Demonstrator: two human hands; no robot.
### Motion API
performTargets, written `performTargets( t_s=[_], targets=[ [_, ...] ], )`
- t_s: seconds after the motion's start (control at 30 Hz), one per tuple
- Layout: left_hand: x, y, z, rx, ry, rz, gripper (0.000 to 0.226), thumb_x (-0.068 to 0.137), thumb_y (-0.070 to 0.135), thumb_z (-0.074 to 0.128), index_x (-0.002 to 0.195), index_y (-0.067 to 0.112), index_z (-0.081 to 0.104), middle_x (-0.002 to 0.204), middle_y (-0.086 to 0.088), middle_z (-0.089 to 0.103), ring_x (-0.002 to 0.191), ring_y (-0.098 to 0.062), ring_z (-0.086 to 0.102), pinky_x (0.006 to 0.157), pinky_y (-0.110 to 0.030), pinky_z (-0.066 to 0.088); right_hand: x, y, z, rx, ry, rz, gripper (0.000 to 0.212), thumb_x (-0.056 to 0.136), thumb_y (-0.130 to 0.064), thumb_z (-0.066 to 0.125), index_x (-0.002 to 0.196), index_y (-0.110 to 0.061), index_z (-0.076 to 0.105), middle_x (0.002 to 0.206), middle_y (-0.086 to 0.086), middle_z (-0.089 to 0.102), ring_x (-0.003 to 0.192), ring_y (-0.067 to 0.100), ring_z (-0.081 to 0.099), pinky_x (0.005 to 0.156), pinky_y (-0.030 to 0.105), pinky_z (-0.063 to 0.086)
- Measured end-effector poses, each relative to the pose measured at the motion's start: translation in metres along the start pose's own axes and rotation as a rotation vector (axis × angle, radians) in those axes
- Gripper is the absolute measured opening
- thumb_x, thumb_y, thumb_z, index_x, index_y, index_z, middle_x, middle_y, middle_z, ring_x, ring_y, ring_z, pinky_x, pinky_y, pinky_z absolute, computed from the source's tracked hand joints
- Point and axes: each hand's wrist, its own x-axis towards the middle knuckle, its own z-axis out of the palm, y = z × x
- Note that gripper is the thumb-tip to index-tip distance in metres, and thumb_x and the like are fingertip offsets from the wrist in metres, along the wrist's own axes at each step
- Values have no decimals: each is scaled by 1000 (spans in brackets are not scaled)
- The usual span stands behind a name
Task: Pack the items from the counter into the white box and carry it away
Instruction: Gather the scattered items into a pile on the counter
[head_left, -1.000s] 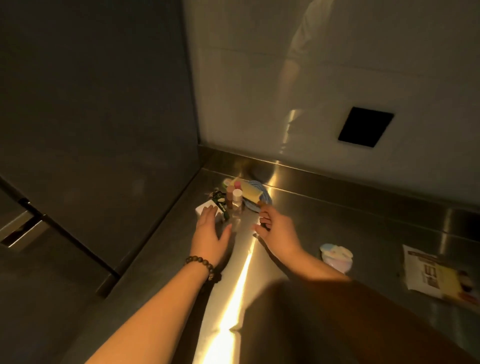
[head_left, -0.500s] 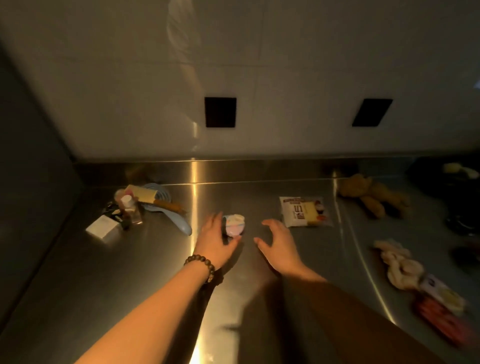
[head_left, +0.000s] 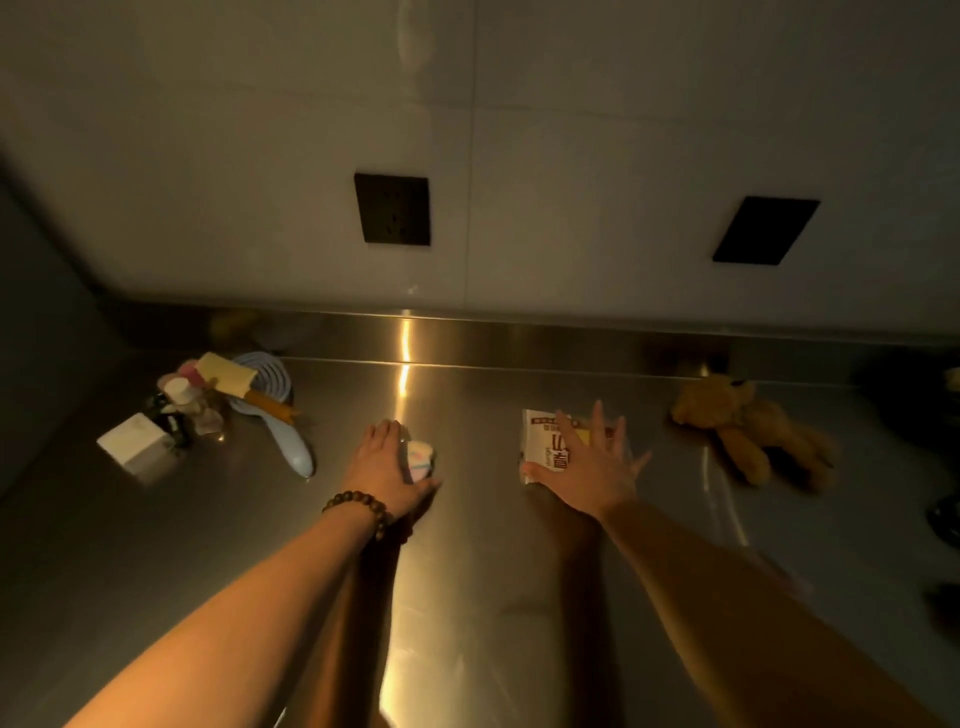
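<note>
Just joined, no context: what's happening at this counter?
A person is gathering items off a steel counter. The left hand is cupped against a small pastel item; the right hand lies spread on a snack packet. A small white box and clutter sit far left, a plush bear right. Nothing looks packed yet.

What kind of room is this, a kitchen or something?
Probably a kitchen, dimly lit: a stainless steel counter with a raised metal back edge, a pale tiled wall behind it, and two black wall sockets above the counter.
</note>
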Motion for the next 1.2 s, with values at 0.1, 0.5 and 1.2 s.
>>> performTargets(
  t_s=[0.1, 0.5, 1.2],
  targets=[
    [-2, -1, 1, -37, 10, -18, 74, 65, 50, 77, 123, 16, 45, 119, -5, 51, 111, -23, 47, 92, -35, 42, 9, -1, 7, 25, -44, -21, 99, 64, -94, 28, 145, -50, -8, 159, 4, -22, 142, 43, -20, 105, 74, -3],
    [-47, -45, -43, -126, 228, -140, 73, 70, 48, 73, 129, 15, 45, 123, -4, 49, 115, -23, 45, 95, -33, 38, 20, -106, 38, -139, -69, -479, 85, 76, -84, 29, 142, -53, -15, 160, -1, -16, 145, 37, -17, 111, 64, 2],
    [-56, -159, -79, -90, 239, -299, 78, 74, 46, 72, 137, 15, 39, 141, -8, 40, 129, -24, 34, 106, -35, 30, 17, -191, 74, -252, 37, -715, 68, 95, -51, 23, 139, -41, -27, 159, -3, -20, 141, 22, -28, 114, 47, -20]
  ],
)
